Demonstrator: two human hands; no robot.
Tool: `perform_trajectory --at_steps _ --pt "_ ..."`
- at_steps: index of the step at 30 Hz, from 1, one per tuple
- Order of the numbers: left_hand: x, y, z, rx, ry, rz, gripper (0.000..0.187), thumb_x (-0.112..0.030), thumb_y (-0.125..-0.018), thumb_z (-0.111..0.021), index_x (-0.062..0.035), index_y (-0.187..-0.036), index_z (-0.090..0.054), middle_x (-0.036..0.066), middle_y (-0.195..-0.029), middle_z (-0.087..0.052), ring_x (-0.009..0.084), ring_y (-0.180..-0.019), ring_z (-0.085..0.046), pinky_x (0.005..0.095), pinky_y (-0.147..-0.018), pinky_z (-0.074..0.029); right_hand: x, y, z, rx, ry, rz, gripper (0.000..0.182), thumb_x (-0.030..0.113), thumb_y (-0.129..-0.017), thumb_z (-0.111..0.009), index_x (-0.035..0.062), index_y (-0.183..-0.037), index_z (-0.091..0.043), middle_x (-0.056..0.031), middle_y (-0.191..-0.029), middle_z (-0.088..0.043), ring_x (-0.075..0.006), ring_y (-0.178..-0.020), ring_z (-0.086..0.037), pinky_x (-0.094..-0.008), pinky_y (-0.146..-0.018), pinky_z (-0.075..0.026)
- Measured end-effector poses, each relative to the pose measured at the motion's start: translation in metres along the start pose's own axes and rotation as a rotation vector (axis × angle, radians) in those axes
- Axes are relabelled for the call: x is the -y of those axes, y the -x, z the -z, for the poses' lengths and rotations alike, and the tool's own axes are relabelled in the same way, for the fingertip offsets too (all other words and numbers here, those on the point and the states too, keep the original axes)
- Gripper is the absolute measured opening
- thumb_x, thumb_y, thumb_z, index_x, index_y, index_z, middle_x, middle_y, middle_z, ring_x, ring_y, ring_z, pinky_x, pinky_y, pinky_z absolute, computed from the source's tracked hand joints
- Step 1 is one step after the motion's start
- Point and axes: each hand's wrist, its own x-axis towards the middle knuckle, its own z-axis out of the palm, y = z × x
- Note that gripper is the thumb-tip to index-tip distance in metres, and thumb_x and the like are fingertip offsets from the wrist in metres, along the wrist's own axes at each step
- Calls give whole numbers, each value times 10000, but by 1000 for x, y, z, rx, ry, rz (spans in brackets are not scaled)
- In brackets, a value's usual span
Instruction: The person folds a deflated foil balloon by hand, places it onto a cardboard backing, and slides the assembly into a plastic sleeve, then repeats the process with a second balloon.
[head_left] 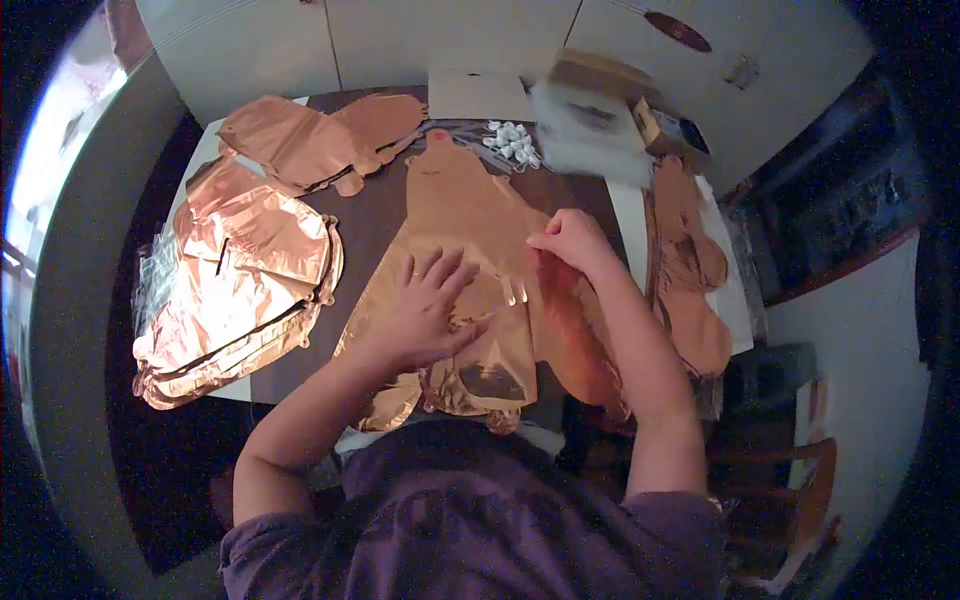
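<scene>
A flat, uninflated copper-coloured foil balloon [452,205] lies in front of me, its lower end reaching the table edge by my body. My left hand [435,310] is over its middle, fingers spread and palm down. To the right, my right hand [572,240] is closed in a pinch at the balloon's right side. A loose reddish-brown flap [575,345] of foil hangs below that hand, along my forearm. The lower part of the balloon is creased and shiny.
Stacks of flat foil balloons lie at the left [240,260], back left [310,140] and right [685,280]. Behind are small white coiled pieces [512,145], grey strips [465,130], a clear plastic bag [590,130] and an open cardboard box [670,130]. A wooden chair [810,490] stands lower right.
</scene>
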Motion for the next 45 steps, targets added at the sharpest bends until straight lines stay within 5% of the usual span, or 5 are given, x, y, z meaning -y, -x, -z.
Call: perform_trajectory --at_steps 19,28,34,40,45 --pt "-19 -19 -19 -56 -145 43 682 -459 -888 -594 -18 -1384 -436 250 -1473 -363 449 -1383 -287 554 -1148 -194 1 16 -4 -454 167 189 368 350 -725 -802 48 -888 -671 -111 -928 -615 -291 -876 -632 -411 -844 -496" --pt "-15 -13 -28 -90 -196 68 719 -531 -885 -563 -18 -1373 -443 256 -1440 -394 450 -1371 -307 552 -1145 -194 -7 -1 8 100 -48 -67 448 342 -619 -862 34 -873 -659 -162 -847 -681 -323 -808 -669 -391 -724 -536" --pt "-15 -11 -28 -117 -170 65 716 -533 -880 -567 -19 -1366 -455 267 -1433 -394 468 -1369 -296 566 -1147 -179 -9 4 -8 -332 -15 75 382 283 -595 -883 21 -804 -700 -164 -829 -707 -300 -762 -683 -401 -718 -542" --pt "-12 -17 -22 -116 -97 70 712 -523 -873 -567 -30 -1373 -452 260 -1453 -373 471 -1386 -269 577 -1153 -157 -1 -9 14 117 -32 -68 361 258 -611 -869 8 -807 -696 -162 -827 -706 -310 -764 -681 -394 -720 -543" --pt "-4 -22 -27 -72 -122 39 723 -532 -875 -558 -43 -1391 -427 252 -1465 -365 468 -1391 -266 585 -1149 -158 0 -3 3 -80 -121 -3 439 255 -614 -857 22 -948 -696 -158 -909 -710 -297 -839 -688 -397 -777 -537"
